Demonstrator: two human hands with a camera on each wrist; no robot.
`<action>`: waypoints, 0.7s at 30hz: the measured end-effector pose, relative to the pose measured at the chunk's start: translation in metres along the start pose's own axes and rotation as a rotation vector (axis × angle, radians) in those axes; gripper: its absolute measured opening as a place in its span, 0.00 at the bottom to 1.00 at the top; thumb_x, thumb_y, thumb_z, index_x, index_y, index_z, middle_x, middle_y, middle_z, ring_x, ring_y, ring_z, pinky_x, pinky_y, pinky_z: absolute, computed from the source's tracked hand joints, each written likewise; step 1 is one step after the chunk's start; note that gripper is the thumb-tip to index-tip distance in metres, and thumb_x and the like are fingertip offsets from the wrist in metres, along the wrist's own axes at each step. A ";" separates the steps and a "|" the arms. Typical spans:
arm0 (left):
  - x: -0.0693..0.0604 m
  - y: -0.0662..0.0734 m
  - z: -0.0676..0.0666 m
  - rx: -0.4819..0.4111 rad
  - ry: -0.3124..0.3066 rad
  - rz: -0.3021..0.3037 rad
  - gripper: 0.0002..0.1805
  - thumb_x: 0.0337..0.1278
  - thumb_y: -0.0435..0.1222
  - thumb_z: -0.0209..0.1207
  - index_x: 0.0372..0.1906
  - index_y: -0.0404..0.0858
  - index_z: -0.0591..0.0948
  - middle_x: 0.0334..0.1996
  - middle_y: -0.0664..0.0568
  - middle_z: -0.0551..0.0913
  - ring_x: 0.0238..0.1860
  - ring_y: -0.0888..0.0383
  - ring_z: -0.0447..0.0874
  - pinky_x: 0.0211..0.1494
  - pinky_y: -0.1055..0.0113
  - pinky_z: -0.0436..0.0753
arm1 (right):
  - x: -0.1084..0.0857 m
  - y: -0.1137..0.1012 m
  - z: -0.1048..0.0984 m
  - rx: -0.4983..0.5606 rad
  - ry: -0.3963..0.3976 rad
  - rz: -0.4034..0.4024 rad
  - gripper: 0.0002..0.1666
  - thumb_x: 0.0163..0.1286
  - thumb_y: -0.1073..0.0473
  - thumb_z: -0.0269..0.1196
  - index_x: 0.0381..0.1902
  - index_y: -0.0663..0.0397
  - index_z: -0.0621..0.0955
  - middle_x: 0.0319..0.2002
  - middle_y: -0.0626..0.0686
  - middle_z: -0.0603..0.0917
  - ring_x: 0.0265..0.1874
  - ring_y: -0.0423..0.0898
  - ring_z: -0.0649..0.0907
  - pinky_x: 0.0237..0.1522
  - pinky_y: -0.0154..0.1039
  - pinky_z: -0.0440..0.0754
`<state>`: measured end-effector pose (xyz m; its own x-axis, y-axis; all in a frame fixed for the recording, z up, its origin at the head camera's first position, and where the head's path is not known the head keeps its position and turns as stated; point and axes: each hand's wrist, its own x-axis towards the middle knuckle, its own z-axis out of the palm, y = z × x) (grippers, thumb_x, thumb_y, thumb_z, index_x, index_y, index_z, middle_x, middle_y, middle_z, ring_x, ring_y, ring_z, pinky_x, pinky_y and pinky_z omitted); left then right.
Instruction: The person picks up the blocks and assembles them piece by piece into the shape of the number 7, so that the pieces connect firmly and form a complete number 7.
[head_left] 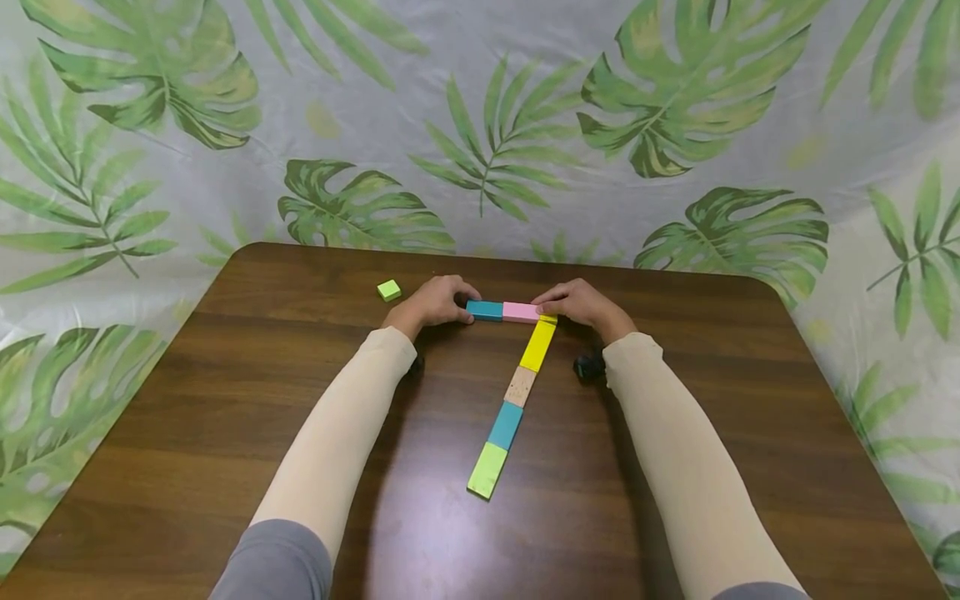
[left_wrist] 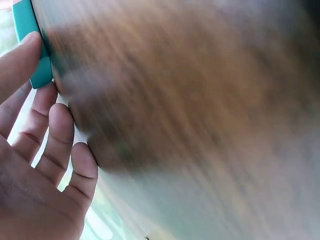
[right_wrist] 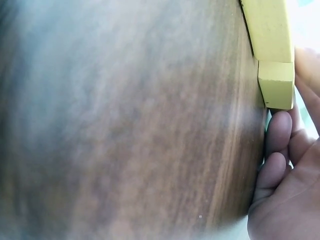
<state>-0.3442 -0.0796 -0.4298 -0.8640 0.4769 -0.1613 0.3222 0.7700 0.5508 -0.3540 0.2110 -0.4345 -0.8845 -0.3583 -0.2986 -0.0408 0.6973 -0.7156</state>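
Note:
A teal block (head_left: 484,311) and a pink block (head_left: 520,312) lie end to end near the table's far edge. My left hand (head_left: 438,301) pinches the teal block's left end, thumb on the near side. At the pink block's right end, my right hand (head_left: 581,303) pinches with thumb and index finger, partly over a small yellow block (head_left: 549,319). From that corner a slanting row runs toward me: a yellow block (head_left: 537,346), a bare wood block (head_left: 520,387), another teal block (head_left: 506,426) and a lime green block (head_left: 487,472). The right wrist view shows the yellow ends close up.
A loose lime green block (head_left: 388,290) lies left of my left hand. The dark wooden table (head_left: 300,467) carries everything. Behind it hangs a leaf-patterned cloth (head_left: 517,100). Both forearms reach across the table on either side of the slanting row.

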 end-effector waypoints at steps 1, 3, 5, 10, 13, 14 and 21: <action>0.000 0.000 0.000 0.003 0.002 0.002 0.23 0.60 0.39 0.67 0.60 0.43 0.81 0.55 0.46 0.79 0.56 0.48 0.76 0.65 0.53 0.75 | 0.000 0.000 0.000 -0.004 0.001 -0.002 0.20 0.71 0.52 0.63 0.57 0.52 0.84 0.63 0.59 0.78 0.66 0.58 0.72 0.71 0.56 0.67; 0.001 0.000 0.000 0.006 0.006 0.000 0.23 0.60 0.40 0.67 0.60 0.43 0.82 0.55 0.46 0.79 0.57 0.48 0.76 0.65 0.52 0.75 | 0.000 0.000 -0.001 -0.004 -0.001 -0.002 0.20 0.71 0.52 0.63 0.57 0.52 0.84 0.63 0.59 0.78 0.65 0.58 0.72 0.71 0.55 0.67; 0.001 0.001 0.000 0.007 0.008 -0.003 0.23 0.60 0.40 0.67 0.60 0.43 0.82 0.56 0.46 0.79 0.57 0.48 0.76 0.65 0.52 0.74 | -0.001 0.000 -0.001 -0.004 -0.003 -0.003 0.20 0.71 0.52 0.62 0.57 0.52 0.84 0.63 0.59 0.78 0.66 0.58 0.72 0.71 0.55 0.66; 0.000 0.003 -0.001 0.015 0.008 -0.010 0.23 0.60 0.40 0.67 0.61 0.43 0.81 0.56 0.46 0.78 0.58 0.47 0.76 0.67 0.52 0.74 | 0.001 0.001 -0.001 0.009 -0.004 0.000 0.19 0.71 0.52 0.63 0.57 0.52 0.84 0.63 0.59 0.78 0.67 0.58 0.71 0.71 0.55 0.66; 0.000 0.003 -0.001 0.021 0.005 -0.013 0.23 0.60 0.40 0.67 0.61 0.43 0.81 0.57 0.45 0.78 0.58 0.47 0.76 0.67 0.52 0.73 | 0.001 0.002 0.000 0.012 -0.001 0.000 0.19 0.71 0.53 0.63 0.57 0.52 0.85 0.63 0.59 0.78 0.67 0.58 0.71 0.71 0.55 0.67; -0.001 0.003 -0.001 0.021 0.004 -0.015 0.23 0.60 0.40 0.67 0.61 0.43 0.81 0.57 0.45 0.78 0.58 0.47 0.76 0.67 0.52 0.73 | 0.001 0.002 0.000 0.011 0.000 -0.002 0.19 0.71 0.53 0.63 0.57 0.52 0.85 0.63 0.59 0.78 0.67 0.58 0.71 0.71 0.55 0.67; 0.000 0.001 0.000 0.013 0.001 -0.019 0.23 0.60 0.39 0.67 0.61 0.43 0.81 0.57 0.45 0.78 0.58 0.48 0.76 0.67 0.53 0.73 | 0.003 0.004 0.002 0.027 0.006 -0.022 0.18 0.72 0.55 0.62 0.56 0.55 0.85 0.62 0.60 0.79 0.66 0.59 0.72 0.69 0.55 0.69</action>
<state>-0.3437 -0.0782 -0.4293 -0.8706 0.4615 -0.1707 0.3105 0.7844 0.5369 -0.3559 0.2118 -0.4395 -0.8863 -0.3698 -0.2788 -0.0478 0.6719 -0.7391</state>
